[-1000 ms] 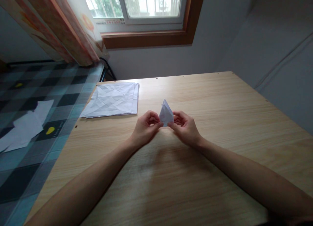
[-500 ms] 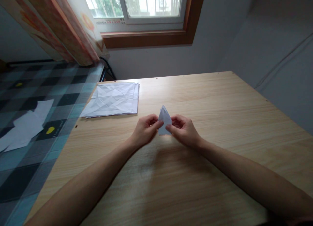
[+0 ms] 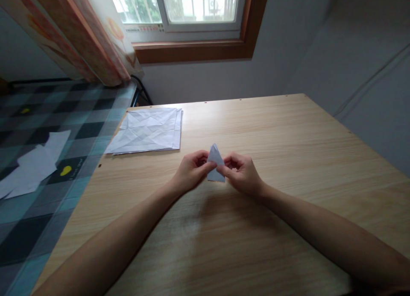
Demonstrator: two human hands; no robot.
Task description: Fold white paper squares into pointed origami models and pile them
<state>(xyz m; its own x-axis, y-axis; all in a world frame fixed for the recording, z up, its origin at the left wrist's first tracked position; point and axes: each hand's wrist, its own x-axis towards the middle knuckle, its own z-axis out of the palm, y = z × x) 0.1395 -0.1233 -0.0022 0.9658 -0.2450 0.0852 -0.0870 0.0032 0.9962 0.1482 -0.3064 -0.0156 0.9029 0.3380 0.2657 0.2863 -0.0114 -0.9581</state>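
A small folded white paper piece, triangular with its tip pointing away from me, is held low over the wooden table. My left hand pinches its left edge with curled fingers. My right hand pinches its right edge the same way. Both hands nearly meet at the paper's middle, and its lower part is hidden between the fingertips.
A stack of creased white sheets lies on the table's far left. A bed with a checked cover stands left of the table, with loose white paper on it. A curtain and window are behind; a wall runs along the right.
The folded paper has come down and toward me and now shows less height. Both hands have closed in on it, fingertips nearer together.
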